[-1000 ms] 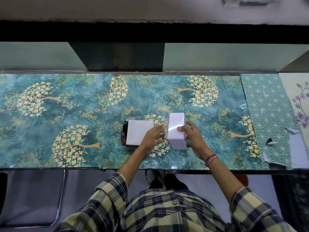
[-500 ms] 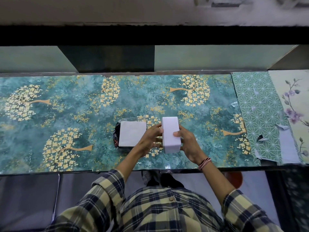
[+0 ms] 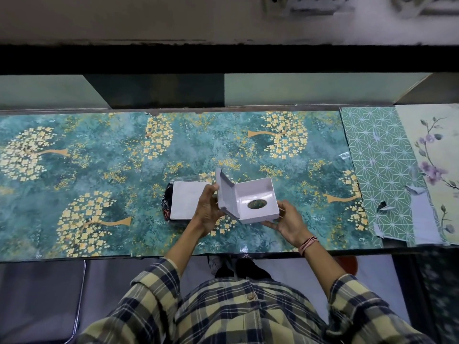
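A small white cardboard box (image 3: 258, 194) is held above the patterned table (image 3: 99, 184), its open inside turned toward me, with an oval hole in its bottom showing the table pattern. My left hand (image 3: 207, 212) grips the raised lid flap (image 3: 224, 192) at the box's left side. My right hand (image 3: 289, 222) holds the box's lower right corner from beneath. Left of the box, a flat white card (image 3: 185, 199) lies on a dark round object (image 3: 166, 203) in clear wrap.
A green geometric sheet (image 3: 380, 170) and a pale floral sheet (image 3: 432, 157) cover the table's right end, with torn paper bits at their near edge. A green partition runs along the back. A chair seat (image 3: 37, 299) stands below left of the table edge.
The box was shut and upright between both hands. Now it is tipped with its lid swung open to the left and its interior facing me.
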Motion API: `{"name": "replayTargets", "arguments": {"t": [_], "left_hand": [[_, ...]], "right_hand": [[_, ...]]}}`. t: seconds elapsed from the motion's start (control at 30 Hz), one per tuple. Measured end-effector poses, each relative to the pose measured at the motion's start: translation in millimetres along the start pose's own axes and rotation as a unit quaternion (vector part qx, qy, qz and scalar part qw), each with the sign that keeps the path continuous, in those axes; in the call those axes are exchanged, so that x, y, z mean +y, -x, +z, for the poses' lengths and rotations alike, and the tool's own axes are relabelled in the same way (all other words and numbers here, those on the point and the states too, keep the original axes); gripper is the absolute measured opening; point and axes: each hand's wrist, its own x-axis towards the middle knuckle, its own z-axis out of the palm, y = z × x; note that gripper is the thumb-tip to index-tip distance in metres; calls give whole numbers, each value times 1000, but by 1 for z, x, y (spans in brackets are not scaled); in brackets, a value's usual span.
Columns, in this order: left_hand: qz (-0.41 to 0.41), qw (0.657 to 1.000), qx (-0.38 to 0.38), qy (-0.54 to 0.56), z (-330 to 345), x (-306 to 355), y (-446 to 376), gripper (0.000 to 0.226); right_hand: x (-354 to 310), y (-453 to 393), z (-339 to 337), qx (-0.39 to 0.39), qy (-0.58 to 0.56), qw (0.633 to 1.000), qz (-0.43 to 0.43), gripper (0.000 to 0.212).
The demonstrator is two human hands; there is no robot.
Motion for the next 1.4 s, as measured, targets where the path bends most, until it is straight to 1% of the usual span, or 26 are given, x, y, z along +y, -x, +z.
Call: {"name": "replayTargets", "arguments": {"t": [0.07, 0.17, 0.3, 0.4, 0.5, 0.6, 0.63, 0.73, 0.77, 0.8, 0.83, 0.87, 0.9, 0.93, 0.97, 1.0, 1.03, 1.07, 1.1, 1.17, 1.23, 1.3, 1.33, 1.4], "left_hand": [[-3, 1000, 22, -2, -1, -3, -1, 79], [-6, 999, 44, -26, -1, -7, 0, 92], [-2, 998, 53, -31, -4, -11, 2, 93], [0, 999, 45, -22, -3, -9, 6, 94], [3, 999, 41, -12, -4, -5, 10, 91], [10, 999, 30, 11, -8, -1, 9, 85], [11, 999, 23, 21, -8, 1, 9, 79], [12, 998, 21, 60, -7, 6, 6, 41], [12, 997, 22, 70, -6, 7, 5, 40], [11, 997, 14, 82, -6, 7, 4, 44], [14, 995, 7, 94, -5, 8, 4, 51], [14, 994, 3, 109, -2, 9, 4, 57], [15, 992, -2, 124, 1, 10, 4, 58], [12, 991, -7, 135, 4, 10, 3, 57], [8, 990, -7, 144, 8, 11, 3, 55], [4, 990, -3, 142, 13, 11, 3, 53], [4, 991, -6, 136, 18, 12, 2, 53], [6, 992, -9, 125, 23, 13, 1, 52], [11, 993, -9, 113, 27, 14, 0, 49], [29, 995, 16, 92, 30, 17, -2, 40], [62, 994, 70, 63, 24, 21, -4, 34], [91, 987, 132, 15, 10, 22, -8, 32], [99, 982, 160, -8, 2, 22, -9, 31], [109, 971, 206, -46, -14, 19, -9, 24]], "right_hand": [[5, -1, 0, 16, 53, 998, 3, 24], [11, -3, 4, 40, 105, 994, 9, 21], [19, -18, 4, 80, 176, 981, -12, 27], [18, -24, 2, 93, 220, 971, -21, 31], [11, -22, 5, 108, 250, 962, -34, 32], [0, -20, 8, 128, 277, 952, -33, 28], [-3, -21, 8, 128, 282, 950, -30, 28], [-12, -19, 9, 113, 304, 946, -22, 30], [-16, -16, 11, 115, 316, 941, -31, 31], [-20, -13, 13, 123, 335, 932, -55, 34], [-25, -9, 15, 131, 361, 918, -96, 38], [-31, -2, 18, 124, 384, 905, -135, 42], [-39, 6, 24, 91, 392, 900, -169, 43], [-46, 15, 30, 29, 370, 913, -171, 42], [-53, 21, 38, -50, 328, 934, -136, 41], [-57, 23, 45, -119, 293, 945, -90, 43], [-59, 23, 50, -171, 269, 946, -54, 45], [-60, 21, 53, -195, 258, 945, -37, 41], [-61, 19, 56, -190, 242, 951, -38, 34], [-67, 12, 56, -148, 181, 971, -57, 26], [-77, 2, 51, -103, 140, 982, -76, 18], [-88, -15, 43, -60, 123, 987, -82, 6], [-92, -24, 40, -35, 122, 988, -85, 5], [-96, -38, 37, 12, 137, 986, -96, 9]]}}
